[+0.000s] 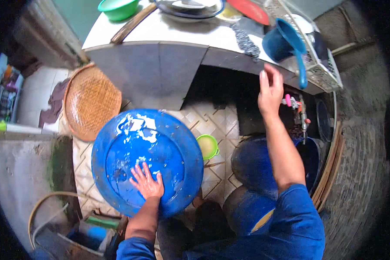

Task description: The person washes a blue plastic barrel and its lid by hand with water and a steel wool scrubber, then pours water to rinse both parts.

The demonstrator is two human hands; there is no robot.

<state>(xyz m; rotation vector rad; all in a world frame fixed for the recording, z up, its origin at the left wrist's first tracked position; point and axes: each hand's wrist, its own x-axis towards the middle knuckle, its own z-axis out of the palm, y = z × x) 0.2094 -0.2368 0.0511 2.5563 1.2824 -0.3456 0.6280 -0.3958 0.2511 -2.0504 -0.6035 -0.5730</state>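
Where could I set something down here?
The white counter looks bare along its front between wooden stick and silver scrubber; so do floor tiles between the blue round thing and dark recess. Crowded: counter's right end, with dipper and rack.

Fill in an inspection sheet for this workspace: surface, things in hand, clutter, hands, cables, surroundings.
Surface: white counter top; tiled floor below.
Things in hand: wet, round blue plastic piece.
Clutter: green bowl, wooden stick and blue dipper on the counter.
Hands: left hand flat on the blue piece, fingers spread; right hand raised near the counter edge, nothing visibly held.
Cables: nothing seen; a pale hose curves at lower left.
Surroundings: woven tray left, tap right.
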